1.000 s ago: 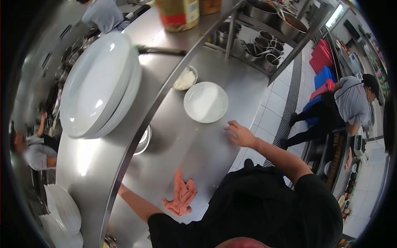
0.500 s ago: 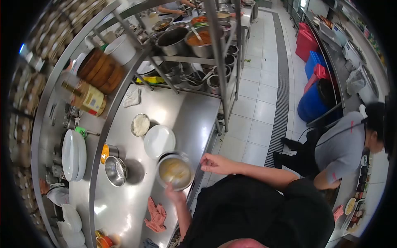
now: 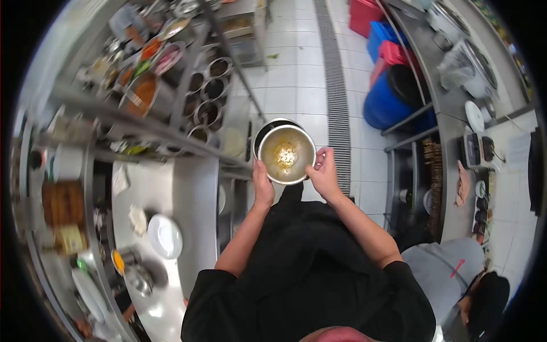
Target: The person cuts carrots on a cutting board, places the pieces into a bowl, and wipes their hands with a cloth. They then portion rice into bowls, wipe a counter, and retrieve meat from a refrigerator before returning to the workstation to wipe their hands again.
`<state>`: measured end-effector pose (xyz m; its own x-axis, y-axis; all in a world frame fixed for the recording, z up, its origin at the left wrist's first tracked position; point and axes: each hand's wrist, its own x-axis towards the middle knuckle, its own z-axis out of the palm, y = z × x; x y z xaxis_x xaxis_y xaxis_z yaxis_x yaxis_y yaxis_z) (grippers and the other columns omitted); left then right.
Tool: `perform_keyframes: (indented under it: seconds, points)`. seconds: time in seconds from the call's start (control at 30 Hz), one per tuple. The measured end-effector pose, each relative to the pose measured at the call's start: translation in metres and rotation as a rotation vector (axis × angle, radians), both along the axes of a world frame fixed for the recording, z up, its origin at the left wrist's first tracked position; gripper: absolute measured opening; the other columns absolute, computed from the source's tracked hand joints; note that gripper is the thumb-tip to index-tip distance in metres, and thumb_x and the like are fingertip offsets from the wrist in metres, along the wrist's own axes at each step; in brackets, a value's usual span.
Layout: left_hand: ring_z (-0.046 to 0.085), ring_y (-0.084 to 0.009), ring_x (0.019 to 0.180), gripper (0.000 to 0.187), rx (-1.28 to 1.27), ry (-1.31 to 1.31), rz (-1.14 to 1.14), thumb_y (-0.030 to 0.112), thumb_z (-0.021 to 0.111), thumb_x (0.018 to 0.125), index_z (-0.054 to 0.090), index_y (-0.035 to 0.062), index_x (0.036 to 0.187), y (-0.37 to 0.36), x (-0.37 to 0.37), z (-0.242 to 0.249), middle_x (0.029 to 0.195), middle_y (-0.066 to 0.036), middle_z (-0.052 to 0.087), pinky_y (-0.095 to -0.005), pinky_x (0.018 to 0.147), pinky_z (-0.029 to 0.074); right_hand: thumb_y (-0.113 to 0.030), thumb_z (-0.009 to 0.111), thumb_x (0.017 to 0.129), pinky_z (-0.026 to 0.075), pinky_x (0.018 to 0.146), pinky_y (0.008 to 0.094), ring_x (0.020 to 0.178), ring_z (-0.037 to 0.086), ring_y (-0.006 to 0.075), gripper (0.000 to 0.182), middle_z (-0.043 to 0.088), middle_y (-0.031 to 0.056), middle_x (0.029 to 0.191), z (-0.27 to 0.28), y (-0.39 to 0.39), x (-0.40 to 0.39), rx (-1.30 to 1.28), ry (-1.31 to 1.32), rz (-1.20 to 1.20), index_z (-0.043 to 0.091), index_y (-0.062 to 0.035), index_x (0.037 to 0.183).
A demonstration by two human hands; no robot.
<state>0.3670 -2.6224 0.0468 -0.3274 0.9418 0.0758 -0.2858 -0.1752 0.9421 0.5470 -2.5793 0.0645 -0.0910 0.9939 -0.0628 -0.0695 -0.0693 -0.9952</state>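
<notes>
A round metal bowl (image 3: 285, 154) with an oily yellowish film on its inside is held up in front of my body, over the floor. My left hand (image 3: 263, 185) is closed on its left side, fingers partly hidden. On the right, my right hand (image 3: 323, 171) grips the rim, thumb at the edge and fingers curled behind. A second, dark-inside metal vessel (image 3: 262, 134) shows behind the bowl, overlapped by it.
On the steel counter (image 3: 194, 188) at left are a white plate (image 3: 165, 236), a shiny metal bowl (image 3: 138, 279) and a container of orange food (image 3: 118, 262). A rack of pots borders it. A person (image 3: 441, 273) stands at lower right; a blue barrel (image 3: 390, 102) sits under the right-hand bench.
The bowl has left the counter and come over the floor between both hands. My right hand, earlier away from it, now grips its rim. The view has swung to the right.
</notes>
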Motion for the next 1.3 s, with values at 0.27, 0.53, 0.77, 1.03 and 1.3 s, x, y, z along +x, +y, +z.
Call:
perform_keyframes:
  seconds: [0.27,0.53,0.77,1.03,1.3]
  points:
    - [0.047,-0.0267,0.132,0.062,-0.339,0.071,0.134,-0.006,0.064,0.086,0.042,-0.0089,0.144,0.233,0.021,-0.058,0.151,-0.022,0.039,-0.0329,0.109,0.038,0.001,0.055,0.081,0.059,0.06,0.035,0.084,0.066,0.027,0.056,0.059,0.0193,0.113,0.024,0.186,0.18,-0.126,0.002,-0.69,0.033,-0.0094,0.132]
    - [0.06,-0.0245,0.105,0.072,-0.415,-0.017,0.357,-0.015,0.051,0.077,0.028,0.003,0.142,0.415,-0.008,-0.058,0.126,-0.02,0.048,-0.0329,0.077,0.055,-0.016,0.057,0.083,0.058,0.076,0.0406,0.092,0.062,0.0262,0.031,0.061,0.012,0.104,-0.097,0.253,0.392,-0.293,0.237,-1.094,0.059,-0.0065,0.113]
    - [0.06,-0.0327,0.105,0.062,-0.498,-0.248,0.319,-0.009,0.05,0.076,0.029,0.005,0.133,0.556,-0.03,-0.048,0.124,-0.022,0.046,-0.048,0.078,0.061,-0.017,0.055,0.084,0.06,0.062,0.0325,0.068,0.064,0.0225,0.025,0.065,0.0118,0.085,-0.182,0.348,0.411,-0.629,0.25,-1.244,0.065,0.0009,0.099]
    - [0.064,-0.0328,0.099,0.055,-0.304,-0.157,0.511,-0.011,0.046,0.076,0.032,0.0046,0.127,0.733,-0.09,-0.03,0.122,-0.02,0.049,-0.0482,0.076,0.062,-0.014,0.051,0.082,0.059,0.055,0.0335,0.058,0.062,0.0232,0.026,0.063,0.0134,0.084,-0.174,0.704,0.356,-0.554,0.168,-0.973,0.062,0.0002,0.101]
    - [0.052,-0.0252,0.114,0.05,-0.123,0.163,0.865,-0.008,0.043,0.083,0.036,0.0017,0.132,0.865,-0.171,-0.006,0.124,-0.019,0.049,-0.0324,0.099,0.042,-0.017,0.065,0.09,0.059,0.067,0.0294,0.071,0.064,0.0145,0.019,0.061,0.0062,0.083,-0.057,1.049,0.201,-0.05,0.059,-0.341,0.057,-0.0024,0.098]
